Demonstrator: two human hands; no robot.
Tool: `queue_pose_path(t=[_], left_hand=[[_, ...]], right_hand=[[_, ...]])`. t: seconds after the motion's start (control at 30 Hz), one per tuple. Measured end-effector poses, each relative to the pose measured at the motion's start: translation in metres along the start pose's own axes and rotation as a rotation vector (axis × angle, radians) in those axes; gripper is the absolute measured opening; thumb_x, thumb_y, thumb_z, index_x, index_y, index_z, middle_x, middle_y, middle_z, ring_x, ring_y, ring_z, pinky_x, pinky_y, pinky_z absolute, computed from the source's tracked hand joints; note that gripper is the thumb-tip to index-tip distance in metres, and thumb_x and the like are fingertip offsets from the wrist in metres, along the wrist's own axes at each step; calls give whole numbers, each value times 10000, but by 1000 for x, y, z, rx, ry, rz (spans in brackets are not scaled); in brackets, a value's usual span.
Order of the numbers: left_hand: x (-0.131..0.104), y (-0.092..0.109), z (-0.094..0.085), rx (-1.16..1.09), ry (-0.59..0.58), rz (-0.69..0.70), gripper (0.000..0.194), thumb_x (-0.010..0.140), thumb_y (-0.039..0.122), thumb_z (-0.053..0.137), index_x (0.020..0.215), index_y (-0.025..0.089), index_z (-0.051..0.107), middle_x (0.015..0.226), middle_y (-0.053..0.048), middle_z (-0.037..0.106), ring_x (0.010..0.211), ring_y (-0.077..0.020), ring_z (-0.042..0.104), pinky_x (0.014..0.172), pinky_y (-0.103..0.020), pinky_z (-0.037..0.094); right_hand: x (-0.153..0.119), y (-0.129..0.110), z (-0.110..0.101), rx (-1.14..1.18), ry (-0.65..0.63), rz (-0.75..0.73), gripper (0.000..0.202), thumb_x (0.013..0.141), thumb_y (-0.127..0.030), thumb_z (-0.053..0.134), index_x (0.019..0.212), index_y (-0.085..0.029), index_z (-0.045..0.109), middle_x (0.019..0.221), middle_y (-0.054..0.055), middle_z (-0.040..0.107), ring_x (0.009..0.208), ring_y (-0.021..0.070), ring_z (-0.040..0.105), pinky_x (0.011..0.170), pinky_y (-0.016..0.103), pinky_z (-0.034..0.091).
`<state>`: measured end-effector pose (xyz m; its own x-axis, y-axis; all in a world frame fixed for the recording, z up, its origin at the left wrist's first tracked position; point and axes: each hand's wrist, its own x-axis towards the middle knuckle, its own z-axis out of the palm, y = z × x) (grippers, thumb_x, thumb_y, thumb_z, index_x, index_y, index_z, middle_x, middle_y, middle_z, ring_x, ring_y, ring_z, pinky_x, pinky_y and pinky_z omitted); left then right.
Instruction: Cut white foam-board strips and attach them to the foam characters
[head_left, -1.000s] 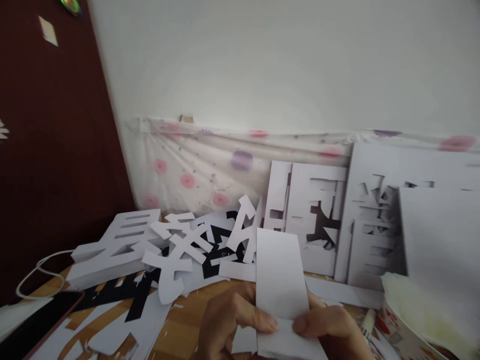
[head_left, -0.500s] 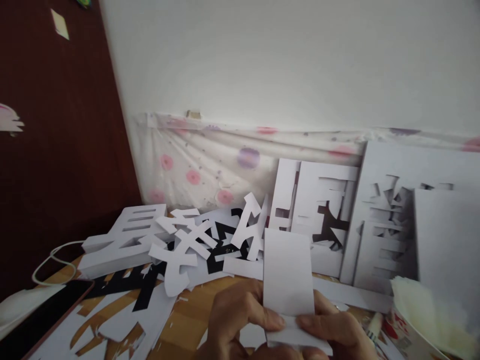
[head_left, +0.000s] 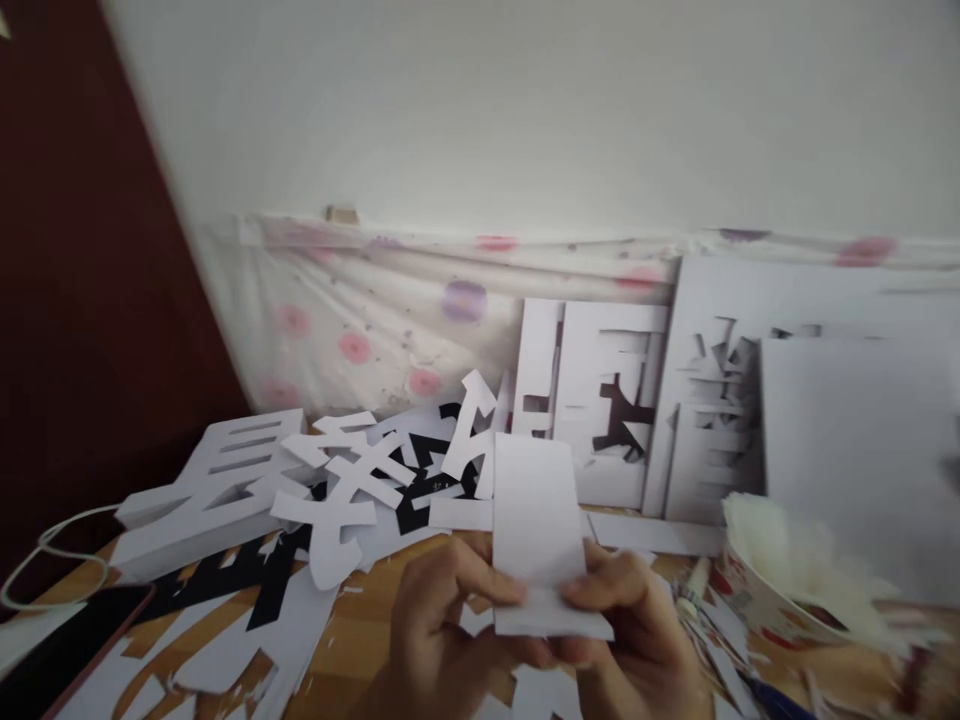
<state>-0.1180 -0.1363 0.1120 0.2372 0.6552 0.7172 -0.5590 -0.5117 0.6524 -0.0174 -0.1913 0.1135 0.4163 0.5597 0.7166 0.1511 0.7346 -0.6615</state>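
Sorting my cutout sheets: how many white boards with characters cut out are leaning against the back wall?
2: one cutout board behind the held paper strip, another cutout board to its right. A plain sheet partly covers that one; more may be hidden.

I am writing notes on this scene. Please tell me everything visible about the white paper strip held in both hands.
The white rectangular paper strip looks like thin, plain, blank paper or card. It stands nearly upright, with a crosswise fold near its lower end, so a short flap juts toward the camera. The left hand pinches it from the left at the fold, the right hand from the right. It is held above the wooden table, in front of white cut-out paper characters.
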Motion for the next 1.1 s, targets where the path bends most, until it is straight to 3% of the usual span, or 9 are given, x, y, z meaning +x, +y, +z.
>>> queue_pose_path(t=[0.13, 0.23, 0.4, 0.5, 0.67, 0.77, 0.83, 0.97, 1.1], left_hand=[[7, 4, -3, -14, -40, -14, 77, 852, 232, 713, 900, 229, 653, 690, 37, 607, 594, -73, 585, 532, -139, 459], [7, 4, -2, -29, -75, 2, 49, 884, 229, 672, 929, 246, 664, 721, 34, 589, 627, -79, 587, 565, -151, 495], [5, 4, -3, -125, -134, -90, 35, 924, 204, 617, 934, 233, 633, 827, 13, 634, 708, -92, 638, 646, -184, 547], [3, 4, -5, -157, -175, -115, 32, 929, 195, 602, 911, 216, 620, 847, -2, 647, 706, -100, 646, 630, -194, 555], [-1, 10, -3, -141, -134, -126, 72, 911, 200, 624, 842, 218, 614, 789, 0, 663, 673, -119, 665, 595, -199, 561], [-4, 15, -1, -125, -115, -147, 80, 895, 212, 646, 821, 219, 616, 824, -6, 691, 629, -104, 647, 566, -185, 543], [-7, 19, 3, -130, -41, -187, 127, 872, 226, 675, 767, 208, 605, 787, 0, 681, 595, -93, 618, 539, -174, 517], [-14, 24, 13, -140, 82, -263, 211, 859, 252, 697, 703, 200, 566, 675, 21, 619, 593, -98, 597, 539, -176, 495], [-17, 20, 17, -190, 84, -232, 125, 866, 288, 704, 819, 215, 615, 816, 11, 647, 621, -77, 602, 548, -156, 488]], right_hand=[[7, 10, -16, -50, -129, -64, 82, 927, -315, 617, 957, -259, 565, 723, -23, 523, 560, 97, 487, 487, 192, 381], [4, 15, -25, -133, -189, -118, 95, 940, -250, 576, 1029, -265, 549, 758, -16, 509, 631, 122, 485, 566, 242, 395], [-1, 14, -20, 45, -216, 11, 99, 961, -214, 535, 1024, -275, 488, 828, -21, 542, 658, 106, 539, 565, 230, 420], [-2, 10, -15, 110, -211, -17, 80, 962, -204, 523, 1000, -261, 481, 830, -7, 584, 645, 105, 547, 544, 227, 426], [-5, 3, -11, 67, -195, -97, 57, 961, -216, 520, 1002, -247, 496, 774, -1, 595, 489, 69, 443, 385, 173, 317], [-7, -1, -8, 71, -166, -87, 40, 964, -222, 516, 966, -242, 481, 747, 3, 607, 457, 67, 424, 363, 175, 297], [-7, -4, -5, 85, -160, -91, 60, 967, -231, 511, 932, -242, 463, 731, -3, 612, 450, 67, 427, 370, 182, 293], [-5, -8, -2, 111, -119, -54, 73, 972, -245, 506, 928, -250, 448, 683, -32, 588, 488, 84, 489, 417, 194, 343], [-6, -9, -3, 146, -108, -63, 85, 964, -275, 531, 976, -270, 448, 691, -40, 577, 505, 100, 541, 433, 202, 423]])
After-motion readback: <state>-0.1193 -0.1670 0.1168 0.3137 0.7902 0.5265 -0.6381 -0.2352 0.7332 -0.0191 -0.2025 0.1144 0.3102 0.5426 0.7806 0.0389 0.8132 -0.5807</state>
